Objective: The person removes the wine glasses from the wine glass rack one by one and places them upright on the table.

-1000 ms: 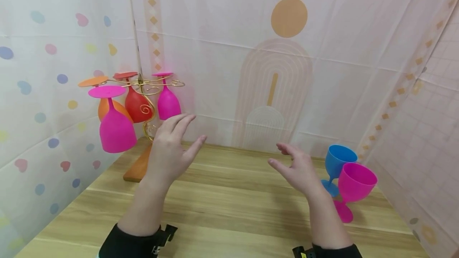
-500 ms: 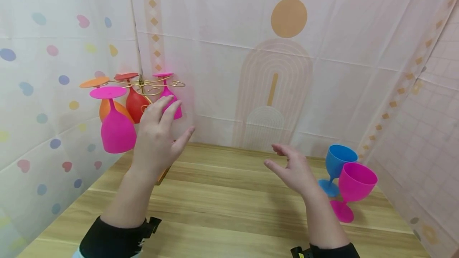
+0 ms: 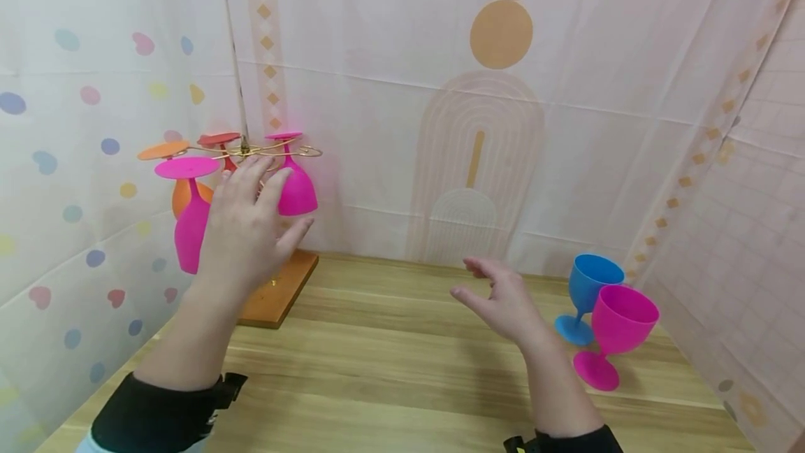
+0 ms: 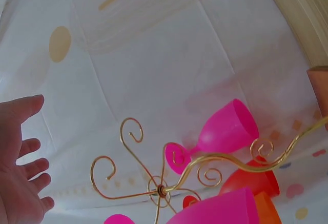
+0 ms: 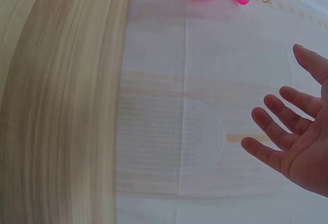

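Note:
My left hand (image 3: 247, 222) is raised in front of the gold wire glass rack (image 4: 218, 157), its fingers loosely extended and holding nothing. In the left wrist view a gap shows between that hand and the rack. Upside down on the rack hang a near pink goblet (image 3: 191, 229), an orange goblet (image 3: 182, 198), a red goblet (image 4: 248, 183) and a far pink goblet (image 3: 298, 191). My right hand (image 3: 503, 306) hovers over the table, fingers spread and nothing in them. To its right stand an upright blue goblet (image 3: 594, 278) and an upright pink goblet (image 3: 622, 320).
The rack rises from a wooden base (image 3: 286, 292) at the table's back left. A wood-grain table (image 3: 377, 369) spans the front. Patterned cloth (image 3: 377, 124) hangs behind it and along both sides.
My left hand has moved left, from beside the far pink goblet to in front of the rack, covering the red goblet and part of the near pink one. My right hand has drifted slightly left.

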A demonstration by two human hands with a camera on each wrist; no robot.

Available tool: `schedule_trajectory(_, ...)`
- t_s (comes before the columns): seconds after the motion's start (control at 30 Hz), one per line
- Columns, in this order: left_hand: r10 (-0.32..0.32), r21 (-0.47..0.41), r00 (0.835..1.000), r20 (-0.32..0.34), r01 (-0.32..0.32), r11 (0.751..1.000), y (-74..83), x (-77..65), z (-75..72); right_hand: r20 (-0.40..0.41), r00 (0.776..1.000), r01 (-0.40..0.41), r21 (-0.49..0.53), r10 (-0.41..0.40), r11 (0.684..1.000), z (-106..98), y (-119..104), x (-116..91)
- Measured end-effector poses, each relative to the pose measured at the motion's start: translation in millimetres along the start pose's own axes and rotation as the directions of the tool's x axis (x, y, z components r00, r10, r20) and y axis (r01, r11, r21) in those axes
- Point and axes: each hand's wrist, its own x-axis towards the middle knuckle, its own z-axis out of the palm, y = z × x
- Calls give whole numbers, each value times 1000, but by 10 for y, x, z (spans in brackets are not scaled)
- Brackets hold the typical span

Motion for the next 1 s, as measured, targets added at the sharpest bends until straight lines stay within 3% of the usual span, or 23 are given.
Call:
schedule_trajectory(0.27, -76, 70, 994, 80, 70, 995, -139, 80, -120, 6, 1000, -6, 24, 5, 1000, 56, -46, 18)
schedule_trajectory(0.47, -188, 139, 969, 159, 167, 976, -213, 131, -174, 15, 1000, -12, 42, 11, 999, 98, -58, 18)
schedule_trajectory(0.73, -227, 207, 956, 186, 188, 960, -375, 168, -199, 31, 999, -11, 43, 10, 999, 145, -73, 35)
schedule_trajectory(1.0, -299, 224, 925, 233, 248, 942, -508, 208, -207, 87, 996, -28, 138, 16, 990, 197, -123, 60)
